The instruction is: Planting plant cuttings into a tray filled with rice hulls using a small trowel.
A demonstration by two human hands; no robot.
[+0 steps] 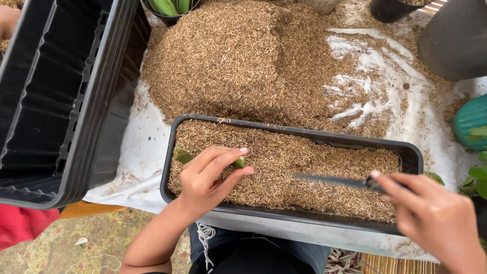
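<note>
A long black planter tray [416, 152] filled with brown husks lies in front of me on a white sheet. My left hand [208, 177] rests on the husks at the tray's left end, fingers pinched on a small green cutting [239, 163]; another green leaf [182, 156] pokes out beside the hand. My right hand [436, 215] is at the tray's right end, gripping a thin dark tool [329, 180] whose blade lies flat across the husks toward the middle.
A big heap of husks [238, 56] covers the white sheet [142, 147] behind the tray. A large black crate [66, 96] stands at left. Dark pots [451, 40] and a teal pot [472, 122] with green plants sit at right.
</note>
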